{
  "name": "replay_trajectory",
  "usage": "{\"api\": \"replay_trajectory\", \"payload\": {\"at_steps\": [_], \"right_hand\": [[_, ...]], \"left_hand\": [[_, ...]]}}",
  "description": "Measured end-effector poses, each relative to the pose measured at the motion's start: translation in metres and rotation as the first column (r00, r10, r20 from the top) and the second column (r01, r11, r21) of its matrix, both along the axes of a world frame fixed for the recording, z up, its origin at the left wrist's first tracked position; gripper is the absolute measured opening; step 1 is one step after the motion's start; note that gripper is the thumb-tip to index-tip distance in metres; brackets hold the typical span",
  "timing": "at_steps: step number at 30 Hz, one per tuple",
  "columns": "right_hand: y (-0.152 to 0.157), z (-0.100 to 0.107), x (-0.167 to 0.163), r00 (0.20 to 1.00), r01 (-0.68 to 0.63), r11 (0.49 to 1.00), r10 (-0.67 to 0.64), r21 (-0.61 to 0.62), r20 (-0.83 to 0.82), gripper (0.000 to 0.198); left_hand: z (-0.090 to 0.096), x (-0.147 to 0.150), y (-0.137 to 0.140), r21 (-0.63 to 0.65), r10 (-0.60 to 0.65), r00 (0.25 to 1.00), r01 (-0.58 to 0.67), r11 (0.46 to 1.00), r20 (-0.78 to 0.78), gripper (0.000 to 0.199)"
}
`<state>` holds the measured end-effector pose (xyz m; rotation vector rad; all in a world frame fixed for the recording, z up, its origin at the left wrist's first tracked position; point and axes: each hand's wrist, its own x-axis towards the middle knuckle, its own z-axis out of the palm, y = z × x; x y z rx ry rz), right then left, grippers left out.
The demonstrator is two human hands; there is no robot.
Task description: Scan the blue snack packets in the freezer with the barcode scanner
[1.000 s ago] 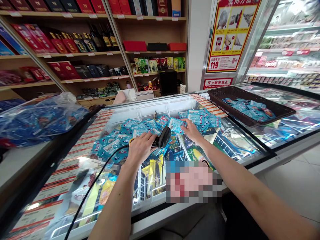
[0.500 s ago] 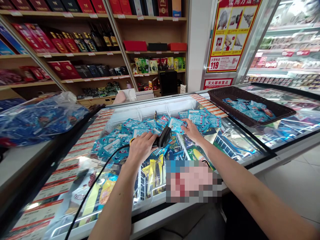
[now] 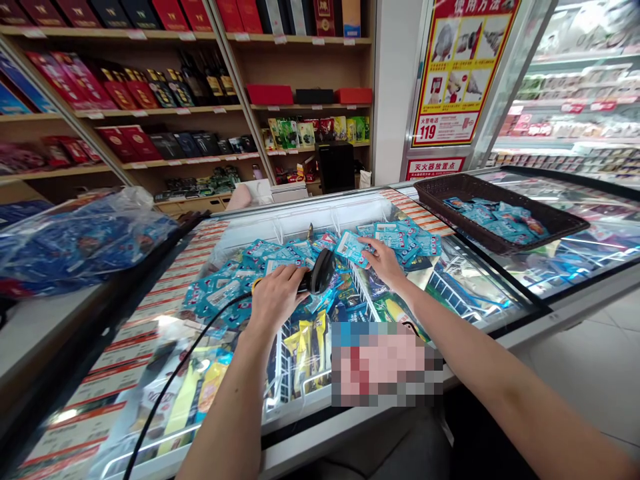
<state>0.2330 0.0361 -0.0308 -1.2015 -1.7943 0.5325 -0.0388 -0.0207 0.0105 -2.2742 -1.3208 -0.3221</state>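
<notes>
My left hand (image 3: 278, 293) is wrapped round the handle of a black barcode scanner (image 3: 323, 272), whose head points right. A black cable (image 3: 193, 353) runs from it down to the lower left. With fingers pinched, my right hand (image 3: 383, 260) holds up a small light-blue packet (image 3: 351, 248) by its right edge, its printed side with a white label facing me. The packet is just right of the scanner head, apart from it. Under both hands, similar blue packets (image 3: 223, 293) lie in a loose pile on the glass top of a chest freezer (image 3: 295, 437).
A dark brown basket (image 3: 505, 245) with more blue packets stands at the right on the freezer. A clear bag of blue packets (image 3: 90, 240) lies at the left. A blurred-out patch (image 3: 385, 363) covers something at the front edge. Shelves with boxes and bottles (image 3: 150, 83) stand behind.
My left hand and the scanner have shifted slightly left and down, away from the packet. My right hand has moved a little left, with the packet tilted more.
</notes>
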Motion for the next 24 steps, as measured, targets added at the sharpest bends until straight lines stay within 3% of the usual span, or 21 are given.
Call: {"api": "replay_trajectory", "payload": {"at_steps": [5,9,16,18,21,24], "right_hand": [[0.005,0.0,0.006,0.975,0.202,0.973,-0.211,0.11,0.076,0.044],[0.011,-0.001,0.016,0.881,0.385,0.908,-0.414,0.164,0.229,0.054],[0.0,0.009,0.018,0.709,0.513,0.846,-0.512,0.142,0.486,0.057],[-0.004,0.014,0.016,0.681,0.481,0.846,-0.525,0.229,0.51,0.054],[-0.007,0.017,0.014,0.695,0.272,0.889,-0.446,0.368,0.564,0.049],[-0.004,0.011,0.015,0.711,0.102,0.92,-0.334,0.38,0.619,0.04]], "left_hand": [[0.0,-0.006,0.0,0.041,0.037,0.998,-0.04,0.998,0.052,0.04],[0.001,-0.007,-0.002,0.082,0.073,0.995,-0.078,0.994,0.063,0.037],[0.0,-0.005,-0.004,0.085,0.091,0.994,-0.096,0.992,0.066,0.041],[-0.001,-0.004,-0.003,0.067,0.091,0.994,-0.096,0.993,0.066,0.043],[0.0,-0.003,-0.002,0.04,0.097,0.993,-0.099,0.994,0.062,0.044],[0.003,-0.001,-0.004,0.025,0.101,0.993,-0.102,0.994,0.055,0.044]]}}
